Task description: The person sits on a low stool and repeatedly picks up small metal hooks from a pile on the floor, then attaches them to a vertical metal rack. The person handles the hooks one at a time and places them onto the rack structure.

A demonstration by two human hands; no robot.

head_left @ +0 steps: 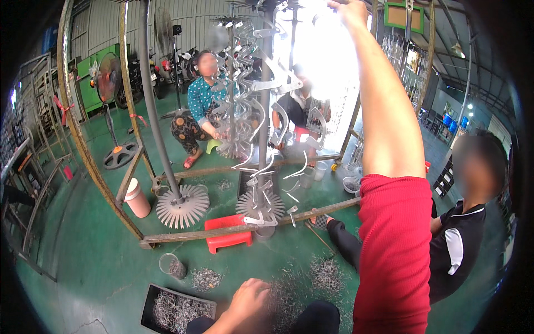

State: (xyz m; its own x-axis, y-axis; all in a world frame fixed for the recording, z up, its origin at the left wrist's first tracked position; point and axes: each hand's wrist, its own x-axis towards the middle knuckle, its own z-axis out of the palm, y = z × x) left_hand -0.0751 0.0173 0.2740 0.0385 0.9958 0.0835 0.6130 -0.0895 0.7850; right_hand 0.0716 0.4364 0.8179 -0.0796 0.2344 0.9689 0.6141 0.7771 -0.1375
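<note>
My right arm, in a red sleeve, reaches up high. The right hand (351, 12) is at the upper edge with its fingers pinched together; glare hides what they hold, if anything. Low in the middle, my left hand (250, 300) has its fingers curled, beside loose small metal hooks (285, 298) on the floor. What lies inside those fingers is hidden. In front of me stands an upright grey pole (263, 111) hung with curved silvery metal parts (276, 85). A slotted metal disc (260, 209) sits near its foot.
A black tray of hooks (177, 312) and a clear cup (172, 266) stand at lower left. A red stool (229, 234) is under the rusty frame bar (194, 236). A second pole (158, 111) rises at left. Co-workers sit behind the rack and at right (459, 245).
</note>
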